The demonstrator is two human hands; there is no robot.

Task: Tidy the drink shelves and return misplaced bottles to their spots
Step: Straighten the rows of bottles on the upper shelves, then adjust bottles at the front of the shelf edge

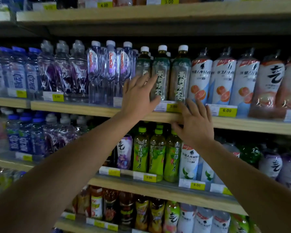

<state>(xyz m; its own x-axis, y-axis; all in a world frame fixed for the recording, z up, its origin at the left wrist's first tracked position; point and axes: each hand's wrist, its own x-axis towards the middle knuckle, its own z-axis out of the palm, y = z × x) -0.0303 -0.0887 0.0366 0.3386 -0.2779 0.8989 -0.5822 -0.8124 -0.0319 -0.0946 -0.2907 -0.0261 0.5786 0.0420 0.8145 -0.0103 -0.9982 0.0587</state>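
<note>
Three dark-green-labelled tea bottles with white caps stand in a row on the middle shelf (91,109): left tea bottle (144,63), middle tea bottle (162,69), right tea bottle (180,74). My left hand (138,96) lies flat against the left one. Its fingers are spread, and the index finger and thumb reach onto the middle bottle. My right hand (196,126) rests on the shelf's front edge just below the right tea bottle, beside the yellow 3.00 price tag (173,106). Its fingers are spread and its thumb is under the edge.
Clear water bottles (111,68) stand left of the teas and white grapefruit bottles (200,78) right of them. On the shelf below are green tea bottles (156,153), a purple-labelled bottle (124,152) and white bottles (189,160). More drinks fill the shelves above and below.
</note>
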